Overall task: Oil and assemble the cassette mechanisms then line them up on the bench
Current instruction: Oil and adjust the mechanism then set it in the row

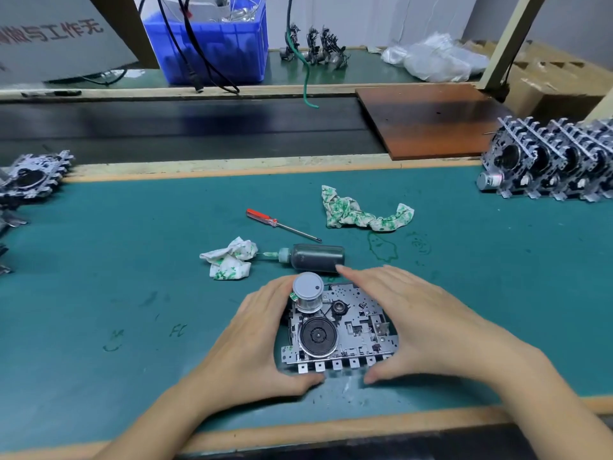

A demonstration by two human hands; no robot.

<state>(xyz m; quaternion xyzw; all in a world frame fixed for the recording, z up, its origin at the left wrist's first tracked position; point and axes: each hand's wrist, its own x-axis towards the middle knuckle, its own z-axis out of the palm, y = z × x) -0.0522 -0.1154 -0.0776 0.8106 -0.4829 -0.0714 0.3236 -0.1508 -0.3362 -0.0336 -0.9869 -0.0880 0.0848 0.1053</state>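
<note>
The worktop (116, 260) is a flat teal mat, scuffed and ink-marked, edged in pale wood. Beyond it runs a dark belt (182, 127) with a brown board (428, 117) lying across its right end, and a blue plastic crate (212, 44) stands on the far shelf. At the far right edge a row (557, 167) of stamped-metal mechanisms stands upright, packed side by side; more lie in a loose pile (33, 177) at the far left.

Near the middle lies the mechanism (341, 330), a flat perforated steel plate with square tabs along its near edge, a black round flywheel and a silvery cylindrical motor at its far left corner. The left hand (258, 340) and right hand (421, 320) cup it from either side, fingers straight and pressed together, thumbs nearly meeting in front.

Just beyond lies a dark oil bottle (315, 258), its needle tip against a crumpled green-printed rag (229, 260). Farther off are a second twisted rag (361, 212) and a red-handled screwdriver (282, 224).
</note>
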